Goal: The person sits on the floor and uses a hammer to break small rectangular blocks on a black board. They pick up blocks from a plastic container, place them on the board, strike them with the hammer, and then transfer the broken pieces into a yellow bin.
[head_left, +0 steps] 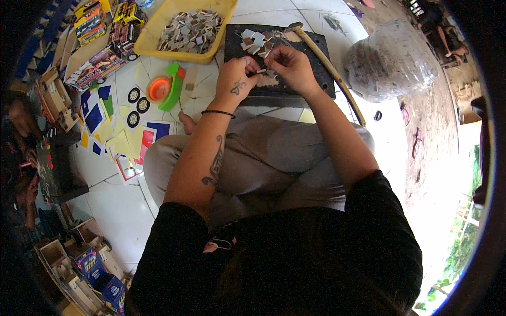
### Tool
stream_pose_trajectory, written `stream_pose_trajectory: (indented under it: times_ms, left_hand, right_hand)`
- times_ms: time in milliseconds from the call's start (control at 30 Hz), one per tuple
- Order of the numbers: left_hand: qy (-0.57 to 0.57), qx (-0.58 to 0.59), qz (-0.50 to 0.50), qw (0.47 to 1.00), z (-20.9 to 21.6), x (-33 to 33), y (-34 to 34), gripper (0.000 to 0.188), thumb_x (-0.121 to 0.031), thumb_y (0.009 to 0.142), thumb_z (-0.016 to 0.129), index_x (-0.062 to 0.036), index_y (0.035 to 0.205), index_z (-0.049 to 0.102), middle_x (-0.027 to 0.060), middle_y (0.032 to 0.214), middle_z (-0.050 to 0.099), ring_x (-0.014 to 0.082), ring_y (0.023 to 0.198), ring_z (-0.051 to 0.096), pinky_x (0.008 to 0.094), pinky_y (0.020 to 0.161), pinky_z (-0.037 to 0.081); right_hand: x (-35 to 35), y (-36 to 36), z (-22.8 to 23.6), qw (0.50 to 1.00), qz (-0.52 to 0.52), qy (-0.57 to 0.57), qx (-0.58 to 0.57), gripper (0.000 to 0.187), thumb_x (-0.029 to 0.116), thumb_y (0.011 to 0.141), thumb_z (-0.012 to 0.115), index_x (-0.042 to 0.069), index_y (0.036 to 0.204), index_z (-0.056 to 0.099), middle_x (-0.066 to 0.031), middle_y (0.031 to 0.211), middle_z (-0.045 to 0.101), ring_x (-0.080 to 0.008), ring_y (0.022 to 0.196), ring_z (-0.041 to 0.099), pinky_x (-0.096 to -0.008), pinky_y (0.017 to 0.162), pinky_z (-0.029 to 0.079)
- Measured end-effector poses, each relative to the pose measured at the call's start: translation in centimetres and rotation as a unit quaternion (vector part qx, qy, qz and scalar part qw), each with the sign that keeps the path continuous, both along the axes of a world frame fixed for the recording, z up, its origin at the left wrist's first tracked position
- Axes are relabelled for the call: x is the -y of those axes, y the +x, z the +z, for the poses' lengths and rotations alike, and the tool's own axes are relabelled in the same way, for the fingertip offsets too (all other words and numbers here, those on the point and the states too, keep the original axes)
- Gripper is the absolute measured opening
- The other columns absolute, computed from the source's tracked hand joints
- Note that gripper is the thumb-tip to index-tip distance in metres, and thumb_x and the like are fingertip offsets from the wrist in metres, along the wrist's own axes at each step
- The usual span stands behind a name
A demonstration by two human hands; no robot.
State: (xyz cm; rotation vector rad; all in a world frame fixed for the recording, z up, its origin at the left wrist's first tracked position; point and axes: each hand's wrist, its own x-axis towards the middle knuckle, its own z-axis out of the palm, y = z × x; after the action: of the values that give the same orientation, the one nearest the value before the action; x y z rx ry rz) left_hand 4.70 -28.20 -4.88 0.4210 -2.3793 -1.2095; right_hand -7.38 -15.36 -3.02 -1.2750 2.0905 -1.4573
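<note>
Dark square slab [305, 79] is laid on the white tiled floor [121, 210], with small grey and brown flat cut pieces [256, 42] piled on it. One tiny piece [265, 71], judged light, stiff and best nipped at its edges, is pinched between left hand [237, 79] and right hand [292, 66], both grips pressed together on it over the slab.

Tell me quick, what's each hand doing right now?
Left hand: grip pinched shut on a small flat grey-and-brown piece over the dark square board.
Right hand: fingers pinched on the same piece.
</note>
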Motion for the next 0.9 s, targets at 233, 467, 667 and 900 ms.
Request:
stream_pose_trajectory:
  times_ms: [233, 467, 667, 900]
  left_hand:
    - [-0.044, 0.0, 0.014, 0.999, -0.1, -0.1, 0.0, 0.018, -0.011, 0.067, 0.076, -0.0025, 0.079, 0.066, 0.0117, 0.077, 0.067, 0.026, 0.073, 0.065, 0.0357, 0.069, 0.051]
    - [-0.049, 0.011, 0.009, 0.999, -0.1, 0.0, -0.1, 0.018, -0.013, 0.067, 0.077, -0.0039, 0.078, 0.067, 0.0102, 0.076, 0.067, 0.0262, 0.074, 0.064, 0.0382, 0.071, 0.049]
    - [-0.036, 0.019, -0.001, 0.999, 0.3, 0.0, 0.1, 0.018, -0.012, 0.068, 0.075, -0.0031, 0.081, 0.066, 0.011, 0.079, 0.068, 0.027, 0.074, 0.066, 0.0362, 0.069, 0.051]
    - [-0.033, -0.056, 0.016, 0.998, 0.5, -0.6, 0.2, 0.013, -0.011, 0.074, 0.07, -0.0007, 0.08, 0.066, 0.0153, 0.082, 0.067, 0.0296, 0.075, 0.066, 0.0364, 0.07, 0.051]
  right_hand:
    - [-0.2, 0.9, 1.5, 0.993, -0.012, 0.056, -0.101, 0.008, 0.006, 0.082, 0.066, -0.001, 0.084, 0.063, -0.0033, 0.072, 0.064, -0.0051, 0.065, 0.055, -0.0233, 0.06, 0.047]
    - [0.0, 1.3, 1.7, 0.991, -0.009, 0.063, -0.116, 0.01, 0.008, 0.081, 0.067, 0.0, 0.083, 0.062, -0.0052, 0.069, 0.063, -0.006, 0.061, 0.054, -0.0252, 0.057, 0.046]
    - [0.2, 1.4, 2.0, 0.983, 0.006, 0.068, -0.173, 0.01, 0.007, 0.079, 0.067, -0.001, 0.082, 0.061, -0.0103, 0.069, 0.061, -0.0115, 0.059, 0.057, -0.0273, 0.057, 0.047]
    - [0.4, 1.7, 2.4, 0.976, 0.002, 0.088, -0.199, 0.013, 0.009, 0.077, 0.068, -0.001, 0.083, 0.062, -0.0131, 0.071, 0.062, -0.0201, 0.058, 0.06, -0.0307, 0.058, 0.049]
